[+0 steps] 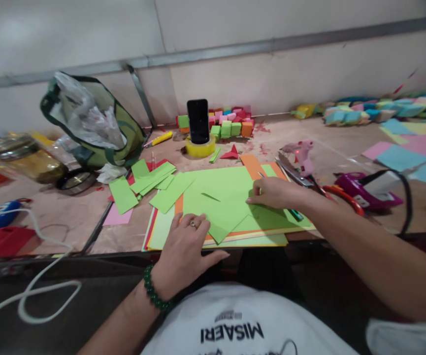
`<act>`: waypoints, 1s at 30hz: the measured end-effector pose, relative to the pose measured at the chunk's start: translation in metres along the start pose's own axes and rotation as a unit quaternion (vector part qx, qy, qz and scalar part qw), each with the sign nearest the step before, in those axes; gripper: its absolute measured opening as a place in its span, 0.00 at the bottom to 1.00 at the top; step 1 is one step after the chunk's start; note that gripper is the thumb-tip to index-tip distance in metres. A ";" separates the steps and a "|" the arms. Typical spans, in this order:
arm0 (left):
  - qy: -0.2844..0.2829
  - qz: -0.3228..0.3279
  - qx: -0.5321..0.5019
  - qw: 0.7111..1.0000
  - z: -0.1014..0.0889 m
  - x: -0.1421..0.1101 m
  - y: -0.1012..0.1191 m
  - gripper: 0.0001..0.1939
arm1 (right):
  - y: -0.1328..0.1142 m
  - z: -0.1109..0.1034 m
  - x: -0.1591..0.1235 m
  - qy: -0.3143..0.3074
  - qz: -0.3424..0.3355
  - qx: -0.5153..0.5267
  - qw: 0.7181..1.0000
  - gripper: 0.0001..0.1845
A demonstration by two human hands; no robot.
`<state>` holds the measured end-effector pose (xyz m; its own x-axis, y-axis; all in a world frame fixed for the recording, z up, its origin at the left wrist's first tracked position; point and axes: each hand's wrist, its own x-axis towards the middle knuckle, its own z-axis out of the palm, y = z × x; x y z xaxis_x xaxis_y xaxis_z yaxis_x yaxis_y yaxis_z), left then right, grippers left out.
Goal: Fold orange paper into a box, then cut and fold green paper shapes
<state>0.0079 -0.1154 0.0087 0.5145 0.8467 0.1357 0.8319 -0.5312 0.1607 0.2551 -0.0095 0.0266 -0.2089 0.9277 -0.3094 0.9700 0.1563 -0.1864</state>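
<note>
A stack of coloured paper sheets [157, 236] lies at the table's front edge, with a bright green sheet [223, 192] uppermost. My left hand [186, 246] rests on the stack's front left part, fingers flat and thumb stretched out. Over the right part of the green sheet, my right hand [272, 192] has its fingers pinched together. A thin pointed tip shows just above that hand, but its kind is unclear. Beneath the right wrist lies a small dark green object [296, 215], partly hidden. Cut green paper strips [153, 177] lie loosely left of the stack.
A phone [198, 121] stands in a yellow tape roll [200, 148], before folded paper blocks [231, 123]. A yellow cutter [161, 138] lies behind the strips. To the right are a pink glue gun [301, 153], scissors with orange handles [345, 197] and a purple device [370, 190]. A green bag [129, 123] stands left.
</note>
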 end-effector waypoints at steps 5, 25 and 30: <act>-0.020 -0.018 0.053 0.998 -0.004 0.013 0.004 0.14 | -0.001 0.002 -0.030 0.095 0.036 0.007 0.995 0.18; 0.103 -0.042 -0.153 0.982 0.005 0.020 -0.002 0.12 | -0.024 0.063 -0.052 0.386 -0.271 0.055 0.880 0.28; 0.195 -0.094 -0.288 0.933 0.005 0.023 -0.003 0.15 | -0.029 0.061 -0.052 0.444 -0.312 0.054 0.838 0.26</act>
<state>0.0185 -0.0946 0.0064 0.1627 0.9104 0.3804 0.5912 -0.3986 0.7011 0.2302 -0.0830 -0.0091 -0.4491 0.5713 0.6869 0.6797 0.7175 -0.1523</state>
